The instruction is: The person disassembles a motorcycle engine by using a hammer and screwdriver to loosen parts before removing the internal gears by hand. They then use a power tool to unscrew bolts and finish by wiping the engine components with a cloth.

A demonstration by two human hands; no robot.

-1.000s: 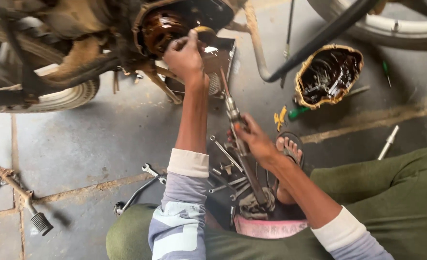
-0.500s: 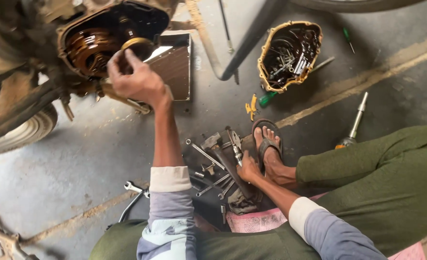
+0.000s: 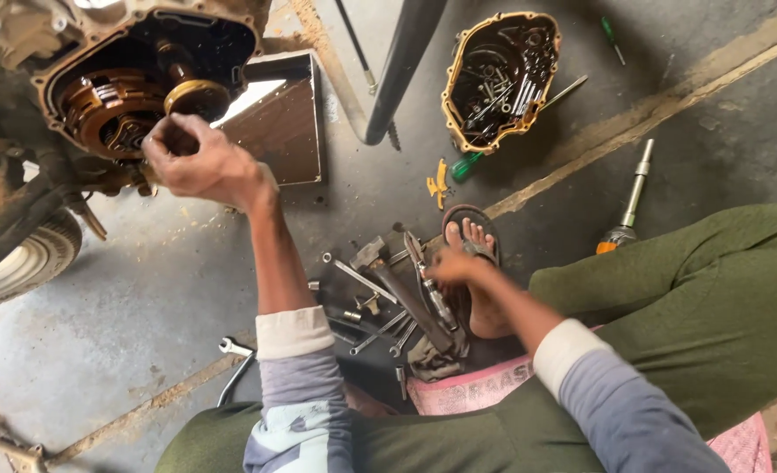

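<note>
A: Starting at the left, the left hand [image 3: 200,166] is reaching up to the open engine case [image 3: 143,88], its fingers curled together against the brass-coloured disc [image 3: 195,95] beside the clutch pack [image 3: 108,114]. Whether it is actually pinching anything, I cannot tell.

B: That case is holding the clutch and a gear, with a dark cavity behind them. Working in there well, I'd say, is calling for a steady wrist and a straight line on the disc.

A: Moving right, the right hand [image 3: 450,265] is hovering low over the heap of tools [image 3: 388,302] on the floor, fingertips on a long one [image 3: 428,280], fingers loosely bent, not clamped.

B: It's groping there unseen, so it should be feeling out the tool before lifting it.

A: Further right, the removed engine cover [image 3: 498,79] is lying hollow side up, serving as a tray.

B: Bolts and small metal parts are piling up inside it. A green-handled screwdriver [image 3: 465,165] is lying just beside it.
</note>
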